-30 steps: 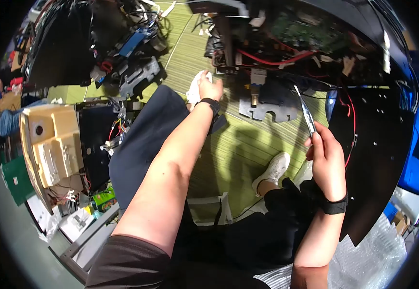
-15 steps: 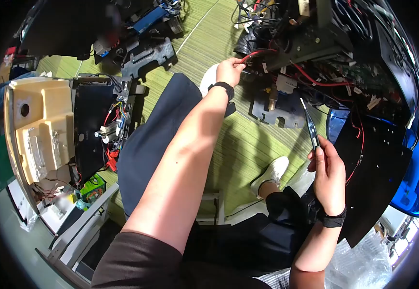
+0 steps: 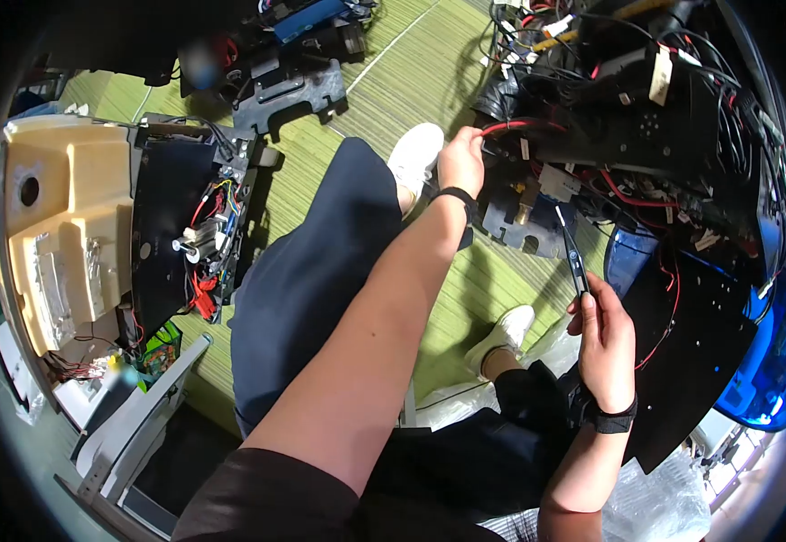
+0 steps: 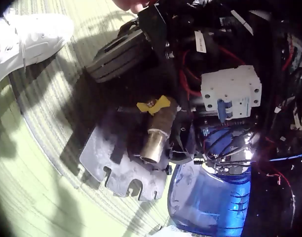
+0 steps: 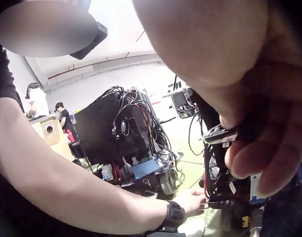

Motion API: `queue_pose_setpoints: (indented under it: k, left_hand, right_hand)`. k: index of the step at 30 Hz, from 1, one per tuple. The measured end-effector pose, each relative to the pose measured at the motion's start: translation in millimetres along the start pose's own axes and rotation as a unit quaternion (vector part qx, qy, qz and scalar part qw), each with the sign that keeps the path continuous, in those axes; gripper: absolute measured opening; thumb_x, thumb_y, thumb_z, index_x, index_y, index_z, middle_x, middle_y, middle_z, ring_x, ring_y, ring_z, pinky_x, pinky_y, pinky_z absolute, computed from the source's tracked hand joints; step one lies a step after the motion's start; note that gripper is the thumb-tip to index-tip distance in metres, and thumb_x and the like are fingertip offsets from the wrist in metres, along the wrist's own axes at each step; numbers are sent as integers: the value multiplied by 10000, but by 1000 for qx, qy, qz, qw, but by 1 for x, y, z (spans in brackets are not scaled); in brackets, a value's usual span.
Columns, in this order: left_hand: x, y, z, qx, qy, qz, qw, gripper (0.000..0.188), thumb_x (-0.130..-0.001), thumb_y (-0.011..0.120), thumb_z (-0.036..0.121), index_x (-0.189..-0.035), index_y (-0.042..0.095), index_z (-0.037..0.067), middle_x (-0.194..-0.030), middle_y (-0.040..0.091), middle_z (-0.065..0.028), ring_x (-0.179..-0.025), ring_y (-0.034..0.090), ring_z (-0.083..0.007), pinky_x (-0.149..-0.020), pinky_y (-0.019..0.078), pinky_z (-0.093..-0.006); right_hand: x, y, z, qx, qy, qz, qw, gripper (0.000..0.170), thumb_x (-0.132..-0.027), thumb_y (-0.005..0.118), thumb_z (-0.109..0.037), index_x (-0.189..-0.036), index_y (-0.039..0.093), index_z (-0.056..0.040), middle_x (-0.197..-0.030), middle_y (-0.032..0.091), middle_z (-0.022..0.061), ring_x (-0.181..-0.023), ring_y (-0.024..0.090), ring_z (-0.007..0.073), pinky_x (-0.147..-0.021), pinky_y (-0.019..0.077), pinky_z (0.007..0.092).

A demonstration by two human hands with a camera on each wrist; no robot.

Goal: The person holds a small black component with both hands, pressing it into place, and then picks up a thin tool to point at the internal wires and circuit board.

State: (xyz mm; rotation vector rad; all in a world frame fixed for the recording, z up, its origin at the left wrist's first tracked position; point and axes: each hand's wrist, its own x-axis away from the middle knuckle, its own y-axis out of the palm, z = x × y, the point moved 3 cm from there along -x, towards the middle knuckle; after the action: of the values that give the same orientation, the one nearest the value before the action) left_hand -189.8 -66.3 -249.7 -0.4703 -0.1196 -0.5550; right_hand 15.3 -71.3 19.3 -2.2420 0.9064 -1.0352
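In the head view my left hand [image 3: 461,165] reaches to the near corner of a machine full of wiring [image 3: 646,135], its fingertips pinching the end of a thick red cable [image 3: 524,125]. The right wrist view also shows this left hand [image 5: 193,201] against the machine's dark edge. My right hand [image 3: 607,348] holds slim dark tweezers [image 3: 575,262] between thumb and fingers, with the pale tip pointing up toward the machine. Below the machine's edge sit a white circuit breaker [image 4: 231,91] and a brass valve [image 4: 158,131] with a yellow handle.
A notched metal plate [image 4: 124,165] juts out low beneath the machine, above the green floor. To the right are a black panel [image 3: 691,334] and a blue shell [image 3: 754,388]. Another opened machine with a cream cover [image 3: 68,226] stands left. My white shoes [image 3: 418,152] are close by.
My left hand has moved up to the machine and taken hold of the red cable. The head view has shifted, showing more of the machine's wiring. The right hand still holds the tweezers.
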Motion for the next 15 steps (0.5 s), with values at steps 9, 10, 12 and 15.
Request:
queue_pose_setpoints:
  k: [9,10,12,15]
  left_hand:
    - [-5,6,-10,90,10,9,996,150,-899,647,118,-1026,659,40,-847,696,-152,-766,675,-224,-716,519,-323]
    - [-6,7,-11,94,6,-1,996,153,-900,645,114,-1031,657,37,-852,697,-147,-772,674,-218,-720,519,-320]
    - [-7,9,-14,98,13,-2,995,155,-904,639,109,-1036,654,30,-862,699,-142,-783,673,-209,-726,519,-315]
    - [-8,7,-14,112,15,-11,993,152,-907,635,111,-1032,653,27,-864,700,-144,-781,673,-205,-725,520,-314]
  right_hand:
    - [-10,16,-14,1,-10,-25,1000,294,-996,473,-66,-1270,541,17,-767,618,79,-645,588,132,-612,489,274]
    - [-10,16,-17,2,-9,-23,1000,294,-996,473,-66,-1270,541,17,-767,618,79,-645,588,132,-612,489,274]
    - [-12,19,-24,15,-17,-39,999,298,-994,468,-70,-1273,537,9,-764,618,91,-645,601,157,-620,497,291]
    - [-12,23,-29,24,-3,-54,998,296,-1005,467,-57,-1281,531,27,-798,587,31,-655,543,80,-637,469,226]
